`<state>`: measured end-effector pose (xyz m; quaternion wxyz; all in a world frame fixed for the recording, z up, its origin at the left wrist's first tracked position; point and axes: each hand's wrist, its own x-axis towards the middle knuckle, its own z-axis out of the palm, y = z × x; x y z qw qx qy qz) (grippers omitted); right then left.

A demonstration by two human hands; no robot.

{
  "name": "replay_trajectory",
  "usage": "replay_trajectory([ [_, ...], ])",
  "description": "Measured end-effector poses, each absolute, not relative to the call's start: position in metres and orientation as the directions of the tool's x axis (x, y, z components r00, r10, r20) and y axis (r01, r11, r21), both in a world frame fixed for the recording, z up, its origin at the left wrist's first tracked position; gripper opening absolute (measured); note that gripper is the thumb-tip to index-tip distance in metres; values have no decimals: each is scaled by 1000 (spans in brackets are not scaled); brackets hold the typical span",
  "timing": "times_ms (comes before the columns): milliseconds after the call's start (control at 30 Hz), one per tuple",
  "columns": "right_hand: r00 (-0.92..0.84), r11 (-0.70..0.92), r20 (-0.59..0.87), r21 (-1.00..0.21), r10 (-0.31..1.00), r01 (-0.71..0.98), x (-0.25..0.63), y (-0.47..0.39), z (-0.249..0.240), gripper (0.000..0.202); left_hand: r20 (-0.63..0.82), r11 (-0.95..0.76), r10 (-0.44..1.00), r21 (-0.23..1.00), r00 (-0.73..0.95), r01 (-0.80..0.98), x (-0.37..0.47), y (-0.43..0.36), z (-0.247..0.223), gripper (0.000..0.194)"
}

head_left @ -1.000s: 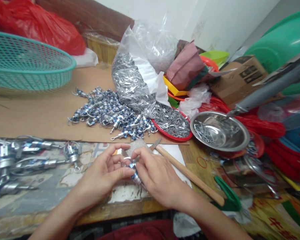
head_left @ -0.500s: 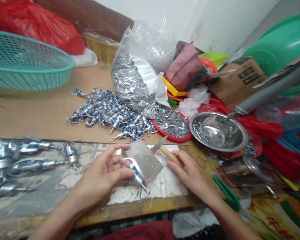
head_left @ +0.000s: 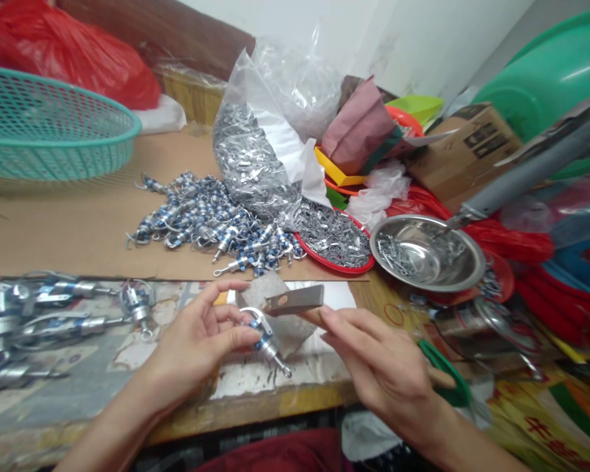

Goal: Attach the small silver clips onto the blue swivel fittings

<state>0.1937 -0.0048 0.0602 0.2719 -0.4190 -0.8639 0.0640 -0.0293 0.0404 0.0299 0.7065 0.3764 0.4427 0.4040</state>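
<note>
In my left hand [head_left: 196, 337] a small silver-and-blue metal fitting [head_left: 270, 347] is pinched between thumb and fingers. It has a curved lever on top and a ring at its lower end, tilted down to the right. Behind it lies a flat grey metal block [head_left: 297, 331] on white paper [head_left: 246, 383], partly covered by the hammer and fitting. My right hand [head_left: 388, 360] is closed around the wooden handle of a hammer [head_left: 297, 299]. The hammer's steel head hovers over the block, close to the fitting; whether it touches anything I cannot tell.
A heap of similar fittings [head_left: 201, 216] lies on cardboard [head_left: 78, 229], with more at the left [head_left: 44, 321]. Further right are a red tray [head_left: 302, 244] of small metal pieces and a steel bowl [head_left: 432, 288]. A teal basket [head_left: 103, 157] stands at the back left.
My right hand has lifted the hammer by its handle and swung its head leftward above the block. The left hand keeps its hold on the fitting, nearly still.
</note>
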Motion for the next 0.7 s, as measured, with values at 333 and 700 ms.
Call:
replay_trajectory([
  [333, -242, 304, 195, -427, 951, 852, 224, 52, 16, 34, -108, 53, 972, 966, 208, 254, -34, 37, 31, 10],
  [700, 61, -62, 105, 12, 993, 998, 260, 152, 39, 26, 131, -212, 960, 917, 246, 337, -29, 31, 29, 7],
])
